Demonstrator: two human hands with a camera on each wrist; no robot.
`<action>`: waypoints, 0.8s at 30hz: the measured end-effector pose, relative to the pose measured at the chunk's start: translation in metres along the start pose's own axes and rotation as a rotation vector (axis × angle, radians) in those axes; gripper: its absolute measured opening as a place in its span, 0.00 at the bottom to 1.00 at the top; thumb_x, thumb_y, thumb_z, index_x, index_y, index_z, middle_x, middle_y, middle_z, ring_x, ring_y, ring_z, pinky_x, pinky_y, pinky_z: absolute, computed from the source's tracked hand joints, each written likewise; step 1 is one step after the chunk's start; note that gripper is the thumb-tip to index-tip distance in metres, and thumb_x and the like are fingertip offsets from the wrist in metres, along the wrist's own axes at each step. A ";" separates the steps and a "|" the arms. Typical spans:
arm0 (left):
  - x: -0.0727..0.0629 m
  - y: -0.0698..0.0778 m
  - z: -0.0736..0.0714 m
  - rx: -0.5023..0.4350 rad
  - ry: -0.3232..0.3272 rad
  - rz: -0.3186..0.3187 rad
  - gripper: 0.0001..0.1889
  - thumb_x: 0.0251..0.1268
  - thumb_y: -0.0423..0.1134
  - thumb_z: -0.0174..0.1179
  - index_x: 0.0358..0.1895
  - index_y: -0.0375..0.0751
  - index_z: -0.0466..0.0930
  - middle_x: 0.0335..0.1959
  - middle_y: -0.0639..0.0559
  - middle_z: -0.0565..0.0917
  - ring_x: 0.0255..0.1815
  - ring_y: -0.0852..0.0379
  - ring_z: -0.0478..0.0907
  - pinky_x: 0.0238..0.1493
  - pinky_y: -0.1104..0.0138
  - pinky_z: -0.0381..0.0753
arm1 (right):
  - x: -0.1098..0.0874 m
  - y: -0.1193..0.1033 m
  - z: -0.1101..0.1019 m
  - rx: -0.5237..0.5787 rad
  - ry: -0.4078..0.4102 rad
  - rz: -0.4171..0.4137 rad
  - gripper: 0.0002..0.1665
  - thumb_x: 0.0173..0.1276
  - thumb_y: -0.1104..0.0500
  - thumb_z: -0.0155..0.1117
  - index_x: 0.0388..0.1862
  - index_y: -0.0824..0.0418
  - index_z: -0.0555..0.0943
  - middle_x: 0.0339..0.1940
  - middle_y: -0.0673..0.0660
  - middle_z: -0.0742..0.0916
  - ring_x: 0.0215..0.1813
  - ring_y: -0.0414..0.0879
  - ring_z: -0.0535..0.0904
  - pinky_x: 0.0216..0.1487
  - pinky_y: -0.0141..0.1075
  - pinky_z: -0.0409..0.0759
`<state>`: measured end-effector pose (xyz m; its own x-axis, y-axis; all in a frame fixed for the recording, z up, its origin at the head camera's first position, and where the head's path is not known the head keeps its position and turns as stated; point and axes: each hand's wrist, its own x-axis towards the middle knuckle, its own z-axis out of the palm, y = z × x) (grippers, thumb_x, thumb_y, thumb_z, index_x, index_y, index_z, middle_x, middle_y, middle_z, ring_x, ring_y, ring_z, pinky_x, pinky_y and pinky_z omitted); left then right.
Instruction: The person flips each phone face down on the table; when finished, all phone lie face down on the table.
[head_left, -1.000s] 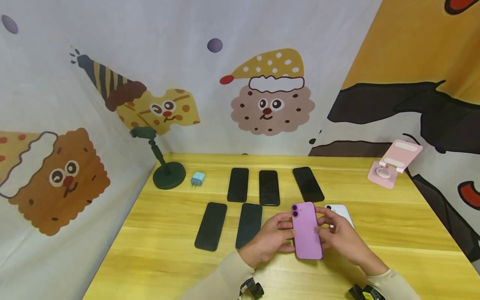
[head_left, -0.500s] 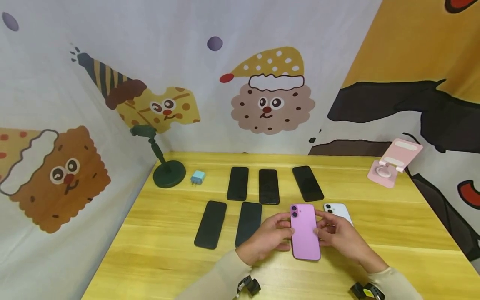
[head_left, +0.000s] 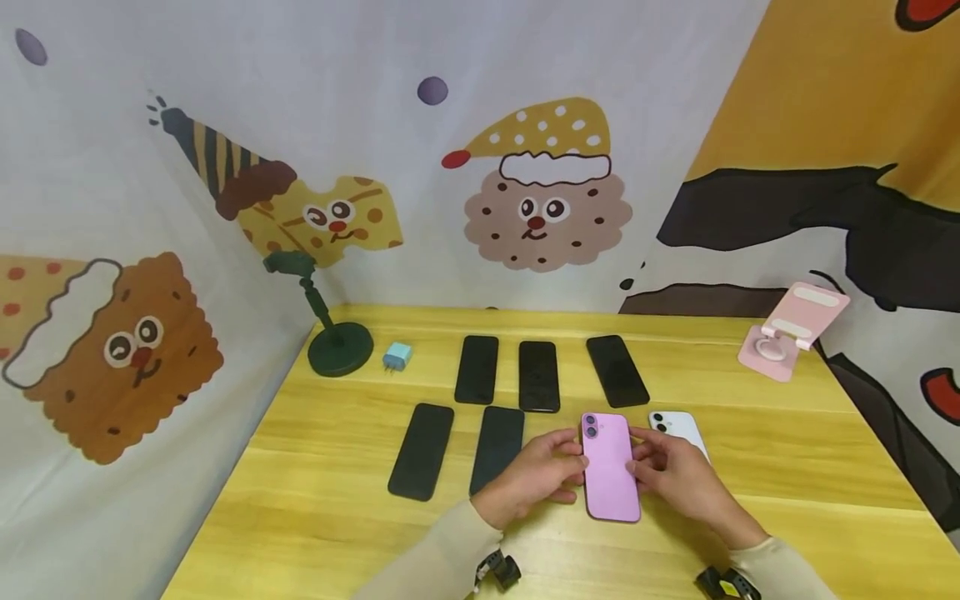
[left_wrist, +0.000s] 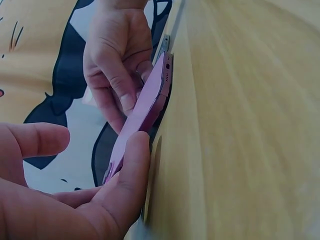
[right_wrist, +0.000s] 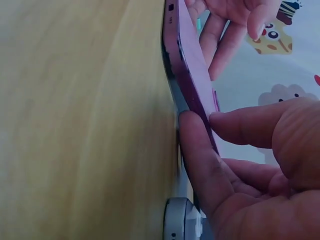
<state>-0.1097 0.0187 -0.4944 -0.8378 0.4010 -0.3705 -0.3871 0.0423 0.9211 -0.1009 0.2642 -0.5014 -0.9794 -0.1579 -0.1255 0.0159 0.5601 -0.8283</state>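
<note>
A pink smartphone (head_left: pixel 612 468) is between both hands, its back with two camera lenses facing up. My right hand (head_left: pixel 678 477) pinches its right edge, thumb on top and a finger (right_wrist: pixel 192 125) below the side. At the opposite edge, my left hand (head_left: pixel 532 475) touches the phone with a finger (left_wrist: pixel 135 160), while its thumb (left_wrist: pixel 47 140) stands apart from the surface in the left wrist view. A narrow dark gap shows under the phone, close above the table (head_left: pixel 555 554). Partly behind the right hand lies a white smartphone (head_left: pixel 678 427).
Several dark phones lie face up, including one (head_left: pixel 497 446) beside the left hand and another (head_left: pixel 617 371) behind the pink one. A dark green stand (head_left: pixel 340 348), a blue charger plug (head_left: pixel 397 357) and a pink folding stand (head_left: pixel 780 342) are near the back. Printed cloth (head_left: pixel 360 67) hangs behind.
The pink phone has come slightly toward me and to the left, seemingly lower. Both hands stay beside it, with only small finger shifts. The other phones have not moved.
</note>
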 end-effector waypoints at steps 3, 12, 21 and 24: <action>0.000 0.000 0.000 0.001 0.008 -0.008 0.33 0.73 0.37 0.66 0.78 0.39 0.69 0.63 0.49 0.82 0.44 0.53 0.85 0.39 0.60 0.90 | 0.000 -0.002 0.001 -0.039 0.020 -0.004 0.34 0.68 0.66 0.74 0.72 0.73 0.76 0.48 0.62 0.90 0.40 0.43 0.88 0.34 0.32 0.88; 0.002 0.000 -0.004 -0.001 -0.032 0.001 0.36 0.73 0.38 0.65 0.81 0.37 0.64 0.69 0.46 0.81 0.48 0.53 0.85 0.41 0.60 0.90 | -0.001 -0.004 -0.001 -0.051 0.046 -0.024 0.33 0.68 0.64 0.76 0.68 0.75 0.78 0.55 0.66 0.90 0.43 0.42 0.88 0.36 0.30 0.87; -0.006 0.004 -0.018 -0.035 -0.058 0.048 0.35 0.67 0.32 0.63 0.78 0.35 0.67 0.67 0.41 0.80 0.53 0.51 0.84 0.50 0.58 0.89 | 0.003 -0.011 -0.004 -0.125 0.114 -0.051 0.27 0.69 0.61 0.76 0.65 0.69 0.82 0.51 0.59 0.92 0.43 0.40 0.87 0.37 0.29 0.83; -0.010 0.006 -0.026 -0.016 -0.051 0.073 0.32 0.71 0.34 0.63 0.77 0.35 0.69 0.67 0.40 0.79 0.57 0.48 0.83 0.54 0.55 0.89 | 0.005 -0.017 -0.004 -0.134 0.126 -0.088 0.26 0.70 0.60 0.76 0.63 0.67 0.84 0.50 0.58 0.92 0.43 0.40 0.87 0.37 0.30 0.84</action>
<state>-0.1137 -0.0093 -0.4887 -0.8438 0.4482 -0.2952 -0.3316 -0.0030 0.9434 -0.1064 0.2571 -0.4861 -0.9934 -0.1130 0.0204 -0.0897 0.6535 -0.7516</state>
